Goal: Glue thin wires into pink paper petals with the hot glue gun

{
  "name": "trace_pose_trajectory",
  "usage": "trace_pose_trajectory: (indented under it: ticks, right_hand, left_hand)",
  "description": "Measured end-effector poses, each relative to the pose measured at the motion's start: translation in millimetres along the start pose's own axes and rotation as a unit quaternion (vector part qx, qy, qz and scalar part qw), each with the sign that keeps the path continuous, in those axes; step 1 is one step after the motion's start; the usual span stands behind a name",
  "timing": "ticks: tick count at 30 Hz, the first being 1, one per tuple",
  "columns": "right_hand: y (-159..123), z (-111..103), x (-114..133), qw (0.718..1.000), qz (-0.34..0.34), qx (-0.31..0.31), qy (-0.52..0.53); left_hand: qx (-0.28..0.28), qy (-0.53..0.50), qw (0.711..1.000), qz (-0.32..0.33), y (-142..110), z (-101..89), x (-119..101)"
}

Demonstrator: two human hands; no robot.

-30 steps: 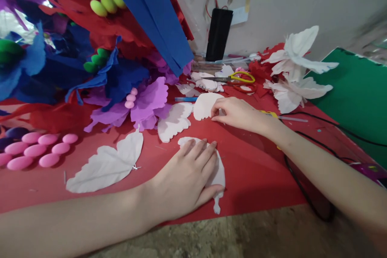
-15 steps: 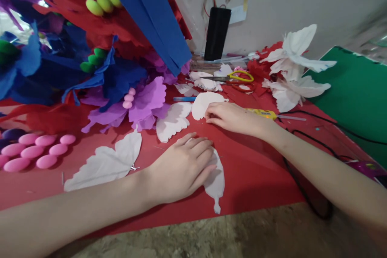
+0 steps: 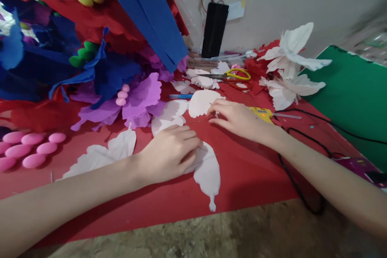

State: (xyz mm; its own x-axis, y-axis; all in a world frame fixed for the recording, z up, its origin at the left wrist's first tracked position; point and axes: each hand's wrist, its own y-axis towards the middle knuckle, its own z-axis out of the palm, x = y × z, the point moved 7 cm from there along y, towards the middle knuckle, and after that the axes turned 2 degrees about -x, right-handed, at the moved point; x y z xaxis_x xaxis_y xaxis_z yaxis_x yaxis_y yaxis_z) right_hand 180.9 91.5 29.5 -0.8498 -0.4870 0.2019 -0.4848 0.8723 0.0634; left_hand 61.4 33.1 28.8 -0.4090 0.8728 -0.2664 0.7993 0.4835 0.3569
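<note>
On the left of the red worktop [image 3: 242, 169], pink ovals [image 3: 33, 149] lie in a cluster, with blue cloth [image 3: 60, 68] heaped behind them. Next to the right, the left forearm passes in front of a white winged piece [image 3: 96, 155], and a purple butterfly [image 3: 145, 96] with small pink balls sits farther back. The left hand [image 3: 171, 151] rests palm down with its fingers bent over a white cutout [image 3: 208, 171], whose scalloped wing and narrow tail stick out to the right of it; whether it is pinching the piece cannot be told. Behind that hand lies a white wing [image 3: 170, 113], near a blue pen [image 3: 180, 96]. A rounded white shape [image 3: 201, 102] comes next, at the fingertips of the right hand [image 3: 231, 117], which is loosely curved, thumb parted from the fingers. Beyond it are scissors [image 3: 238, 74] with yellow handles. Farther right come a yellow glue gun [image 3: 262, 113], white butterflies [image 3: 292, 68] and a green board [image 3: 347, 96].
</note>
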Motion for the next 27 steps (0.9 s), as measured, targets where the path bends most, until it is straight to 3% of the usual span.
trace_pose_trajectory:
  ticks: [10, 16, 20, 24, 27]
  right_hand:
    - [12, 12, 10, 0.998, -0.043, 0.024, -0.048]
    - [-3, -7, 7, 0.996, -0.042, -0.046, -0.070]
    - [-26, -25, 20, 0.986, -0.120, -0.103, -0.052]
    - [-47, -17, 45, 0.975, -0.216, -0.031, -0.048]
    - [-56, -2, 55, 0.969, -0.242, 0.039, -0.038]
  left_hand:
    - [-0.049, -0.034, 0.998, -0.019, 1, -4.0, 14]
    - [-0.062, -0.059, 0.995, -0.056, 0, -7.2, 17]
    - [-0.073, -0.066, 0.993, -0.067, 1, -11.1, 18]
    - [-0.049, -0.089, 0.994, -0.039, 2, -6.2, 17]
    - [-0.006, -0.104, 0.994, -0.012, 2, 0.9, 12]
